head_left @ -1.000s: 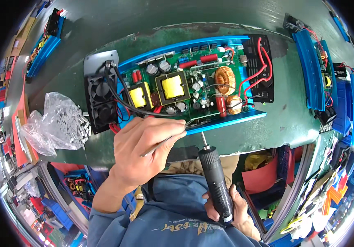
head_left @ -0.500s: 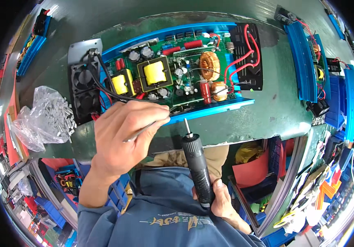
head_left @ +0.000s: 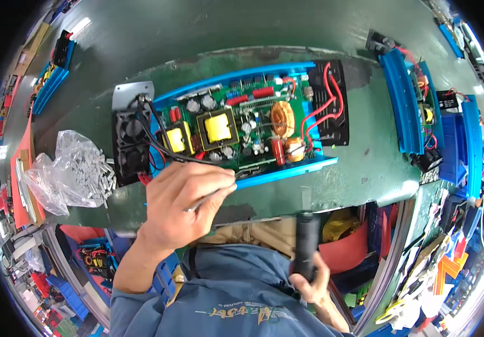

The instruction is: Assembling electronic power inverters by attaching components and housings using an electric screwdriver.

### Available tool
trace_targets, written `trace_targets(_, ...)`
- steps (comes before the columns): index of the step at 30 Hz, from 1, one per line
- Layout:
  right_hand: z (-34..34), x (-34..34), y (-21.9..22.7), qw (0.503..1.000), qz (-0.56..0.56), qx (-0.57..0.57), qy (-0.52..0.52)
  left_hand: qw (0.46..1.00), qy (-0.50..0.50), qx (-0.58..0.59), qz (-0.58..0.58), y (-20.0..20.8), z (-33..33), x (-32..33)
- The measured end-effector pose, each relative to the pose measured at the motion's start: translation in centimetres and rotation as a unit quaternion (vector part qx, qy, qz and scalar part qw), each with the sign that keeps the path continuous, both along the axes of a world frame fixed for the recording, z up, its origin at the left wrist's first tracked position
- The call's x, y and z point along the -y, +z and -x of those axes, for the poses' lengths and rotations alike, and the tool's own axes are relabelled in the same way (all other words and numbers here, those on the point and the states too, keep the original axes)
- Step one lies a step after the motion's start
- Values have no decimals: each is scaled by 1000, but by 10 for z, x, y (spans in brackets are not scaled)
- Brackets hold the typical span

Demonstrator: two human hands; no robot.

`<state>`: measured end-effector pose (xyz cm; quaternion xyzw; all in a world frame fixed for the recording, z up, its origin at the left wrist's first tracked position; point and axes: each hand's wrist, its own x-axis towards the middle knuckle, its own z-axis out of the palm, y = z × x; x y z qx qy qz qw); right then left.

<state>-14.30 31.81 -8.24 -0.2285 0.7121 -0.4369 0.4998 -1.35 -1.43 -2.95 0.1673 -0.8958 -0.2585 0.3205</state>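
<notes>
My left hand [head_left: 183, 202] is closed in a pinch around a thin metal tool [head_left: 204, 199], whose tip is hidden by the fingers. It is at the near edge of a blue metal housing [head_left: 287, 171] that holds a green circuit board [head_left: 253, 147] with yellow transformers and copper coils. A black fan panel [head_left: 131, 132] is at the housing's left end, and a black panel [head_left: 336, 106] with red wires lies at its right. Below the table edge, my right hand [head_left: 314, 281] grips a black electric screwdriver [head_left: 306, 244], blurred by motion and pointing up, apart from the housing.
On the left of the green table [head_left: 365, 180] lies a clear plastic bag [head_left: 65, 174] spilling small grey pieces. More blue housings [head_left: 402, 101] with boards stand at the right, beside blue bins [head_left: 453, 149]. Another partly built unit [head_left: 53, 73] sits far left.
The electric screwdriver has swung right and away from the housing's near edge with my right hand. My left hand stays by that edge, still pinching the thin tool. The whole view has shifted.
</notes>
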Motion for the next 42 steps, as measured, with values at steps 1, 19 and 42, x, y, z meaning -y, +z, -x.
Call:
trace_targets(1,7,-11,-7,997,35,6,-75,1000,-6,-3,-17,1,0,-1)
trace_targets(19,129,244,115,680,239,-559,410,915,372,30,-155,3,-85,-66)
trace_targets(42,131,253,125,615,211,-583,487,927,255,-6,-276,-22,-92,-31)
